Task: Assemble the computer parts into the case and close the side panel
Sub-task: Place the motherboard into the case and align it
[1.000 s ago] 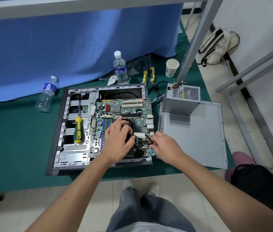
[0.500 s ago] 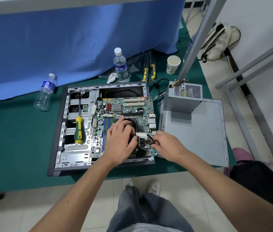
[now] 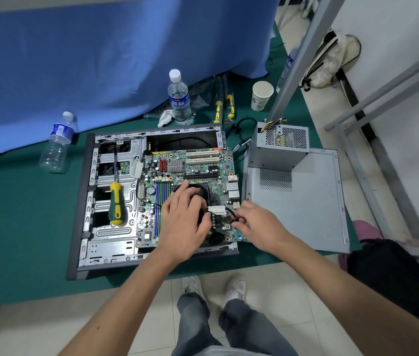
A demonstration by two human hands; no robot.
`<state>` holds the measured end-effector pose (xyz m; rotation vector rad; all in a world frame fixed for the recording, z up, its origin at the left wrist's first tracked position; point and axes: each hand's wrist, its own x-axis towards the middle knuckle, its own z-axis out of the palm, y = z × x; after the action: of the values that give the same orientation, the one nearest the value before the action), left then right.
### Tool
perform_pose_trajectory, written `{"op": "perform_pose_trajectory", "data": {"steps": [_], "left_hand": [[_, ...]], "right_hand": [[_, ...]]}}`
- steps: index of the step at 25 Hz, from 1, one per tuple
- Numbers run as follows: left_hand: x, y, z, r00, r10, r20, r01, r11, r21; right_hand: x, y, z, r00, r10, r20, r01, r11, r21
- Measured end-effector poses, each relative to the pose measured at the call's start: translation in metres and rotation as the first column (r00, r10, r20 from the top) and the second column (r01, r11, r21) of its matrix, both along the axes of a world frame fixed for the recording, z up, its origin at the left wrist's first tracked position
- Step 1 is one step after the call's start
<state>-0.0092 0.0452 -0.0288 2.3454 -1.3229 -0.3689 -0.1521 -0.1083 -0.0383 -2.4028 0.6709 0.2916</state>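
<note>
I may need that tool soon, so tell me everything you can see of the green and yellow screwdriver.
The screwdriver lies flat inside the open computer case, on the metal drive-bay frame left of the motherboard. Its chunky handle looks like plastic or rubber, dark green with yellow ends and a yellow strip along the grip. A thin dark shaft runs from the handle toward the far side of the case, its tip over a dark bay opening. Neither hand touches it; it rests on the frame alone.

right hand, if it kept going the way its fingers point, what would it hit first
Probably the left hand: the right hand points leftward across the motherboard, pinching the black cable, with the white tag just between, though depth is unclear.
</note>
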Motion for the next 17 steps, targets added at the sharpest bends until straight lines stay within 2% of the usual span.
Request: {"op": "perform_pose_trajectory", "data": {"steps": [10, 17], "left_hand": [[-0.0005, 0.0007, -0.0008, 1.000, -0.002, 0.002, 0.002, 1.000, 0.012], [-0.0004, -0.0001, -0.0012, 1.000, -0.004, 0.017, 0.004, 1.000, 0.013]], "right_hand": [[0.0022, -0.0002, 0.0049, 0.994, 0.096, -0.043, -0.099, 0.991, -0.090], [0.0005, -0.0020, 0.0064, 0.998, 0.054, -0.040, -0.054, 0.999, -0.004]]}}
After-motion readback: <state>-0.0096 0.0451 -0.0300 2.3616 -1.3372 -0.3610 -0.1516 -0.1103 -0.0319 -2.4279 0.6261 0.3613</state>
